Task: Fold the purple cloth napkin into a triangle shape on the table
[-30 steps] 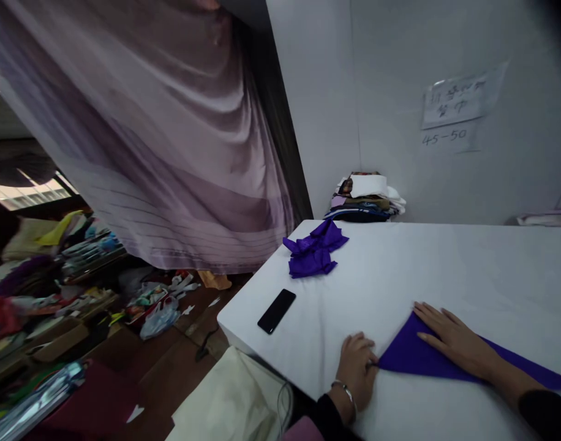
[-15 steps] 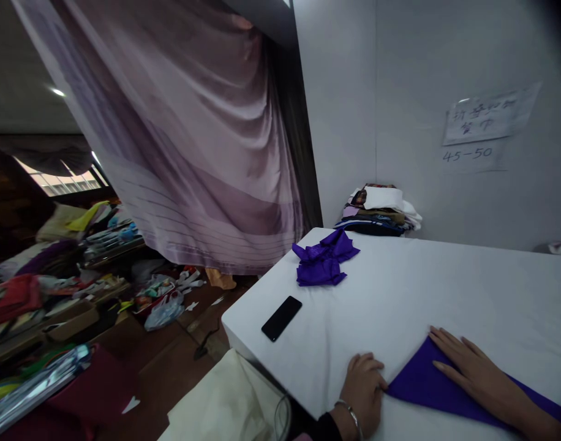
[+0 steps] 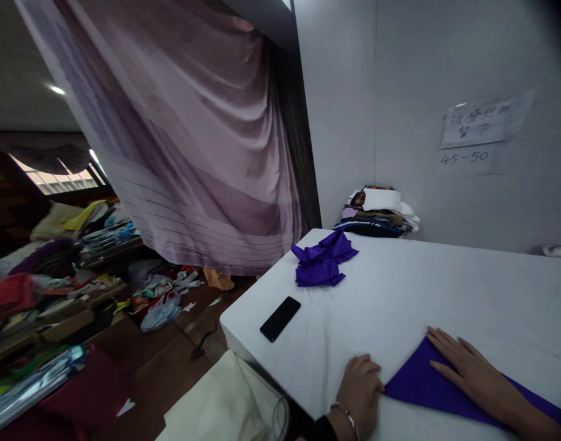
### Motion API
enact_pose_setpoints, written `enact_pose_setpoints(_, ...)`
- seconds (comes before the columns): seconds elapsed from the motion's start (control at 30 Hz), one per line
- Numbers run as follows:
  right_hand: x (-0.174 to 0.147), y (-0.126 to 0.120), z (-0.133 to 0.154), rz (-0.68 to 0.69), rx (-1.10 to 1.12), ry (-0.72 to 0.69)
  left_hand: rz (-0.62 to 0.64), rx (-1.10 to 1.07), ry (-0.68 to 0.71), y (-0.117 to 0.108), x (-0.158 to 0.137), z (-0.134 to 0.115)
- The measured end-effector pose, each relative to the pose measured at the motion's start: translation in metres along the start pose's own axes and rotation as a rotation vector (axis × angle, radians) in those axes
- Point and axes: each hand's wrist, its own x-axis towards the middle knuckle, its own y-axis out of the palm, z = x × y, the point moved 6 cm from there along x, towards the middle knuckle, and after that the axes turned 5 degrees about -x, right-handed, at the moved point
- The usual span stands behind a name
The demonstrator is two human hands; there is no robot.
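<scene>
A purple cloth (image 3: 413,383), folded into a triangle with a long tail toward the right, lies flat on the white-covered table (image 3: 381,294). Its left corner is at the curled fingertips of my left hand (image 3: 361,389), which wears a silver bracelet and rests on the tabletop. The fingers look pinched on that corner, though the thumb is mostly hidden. My right hand (image 3: 473,370) lies flat over the triangle's upper edge, fingers stretched out. Part of the cloth is covered by this hand and forearm, and the rest runs out of view at the right.
A crumpled purple cloth (image 3: 321,260) and a black phone (image 3: 280,319) lie left on the table. Folded clothes (image 3: 376,211) are stacked at its far edge by the wall. Handwritten papers (image 3: 476,125) hang there. Cream fabric (image 3: 220,401) drapes beside the near-left edge; boxes and clutter fill the floor.
The view has shifted very slightly. Both hands and the purple cloth keep the same positions relative to one another.
</scene>
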Motion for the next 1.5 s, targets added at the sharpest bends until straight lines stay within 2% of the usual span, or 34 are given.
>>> enact_pose_setpoints(0.4, 0.0, -0.005, 0.006, 0.076, -0.023, 0.013, -0.021, -0.015, 0.033, -0.004, -0.003, -0.002)
enact_pose_setpoints(0.5, 0.001, -0.006, 0.007, 0.089, -0.035, 0.02, -0.023, 0.003, -0.008, -0.008, -0.004, -0.004)
enact_pose_setpoints(0.6, 0.001, -0.004, 0.006, 0.088, -0.026, 0.024, -0.02, 0.046, -0.09, -0.009, -0.001, -0.02)
enact_pose_setpoints(0.67, 0.001, -0.002, 0.004, 0.067, -0.015, 0.016, 0.041, 0.058, -0.076, -0.002, 0.006, -0.043)
enact_pose_setpoints(0.77, 0.001, -0.001, 0.001, 0.027, -0.005, -0.01, 0.24, 0.057, 0.064, 0.026, 0.021, -0.082)
enact_pose_setpoints(0.87, 0.001, -0.002, 0.002, 0.026, 0.0, -0.016, 0.387, 0.086, 0.111, 0.054, 0.034, -0.098)
enact_pose_setpoints(0.97, 0.002, -0.008, 0.007, 0.037, 0.006, -0.009, 0.438, 0.122, 0.035, 0.069, 0.038, -0.087)
enact_pose_setpoints(1.03, 0.003, -0.013, 0.012, 0.046, 0.007, -0.003, 0.44, 0.134, -0.002, 0.068, 0.034, -0.077)
enact_pose_setpoints(1.27, 0.002, -0.015, 0.015, 0.07, 0.016, 0.013, 0.426, 0.154, -0.125, 0.037, 0.005, -0.061)
enact_pose_setpoints(1.5, 0.003, -0.017, 0.017, 0.108, -0.002, 0.02, 0.439, 0.237, -0.164, 0.013, -0.013, -0.053)
